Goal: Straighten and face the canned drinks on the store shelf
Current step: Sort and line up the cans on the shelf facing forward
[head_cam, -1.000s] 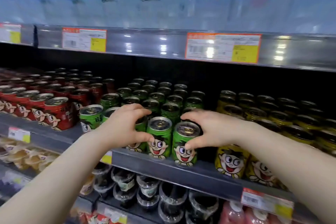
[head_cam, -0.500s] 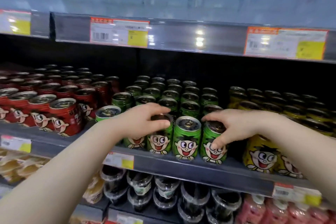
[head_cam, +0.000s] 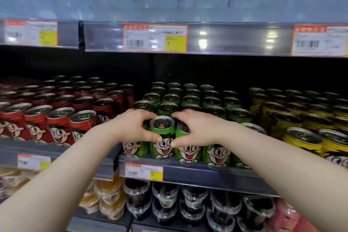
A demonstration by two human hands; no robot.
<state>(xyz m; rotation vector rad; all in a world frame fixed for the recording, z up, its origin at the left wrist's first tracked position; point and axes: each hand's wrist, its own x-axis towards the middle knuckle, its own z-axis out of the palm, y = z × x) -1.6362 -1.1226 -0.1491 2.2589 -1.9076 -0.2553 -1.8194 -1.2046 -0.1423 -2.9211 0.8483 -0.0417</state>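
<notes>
Green cans with a cartoon face fill the middle of the shelf (head_cam: pixel 188 172) in several rows. My left hand (head_cam: pixel 131 128) and my right hand (head_cam: pixel 195 130) curl round the same front-row green can (head_cam: pixel 162 137) from either side, thumbs nearly meeting on its face and fingers behind its rim. The can stands upright with its face forward. My left hand partly hides the front can to the left (head_cam: pixel 131 149), and my right hand partly covers the one to the right (head_cam: pixel 186 150).
Red cans (head_cam: pixel 60 124) crowd the shelf to the left, yellow cans (head_cam: pixel 301 137) to the right. A price tag (head_cam: pixel 144 171) sits on the shelf lip. Cups of dark jelly (head_cam: pixel 165 199) and orange jelly (head_cam: pixel 107 198) lie below; the upper shelf edge (head_cam: pixel 226 39) hangs overhead.
My hands have closed in from two separate green cans onto the single can between them. The view has shifted left, bringing the green cans to the centre.
</notes>
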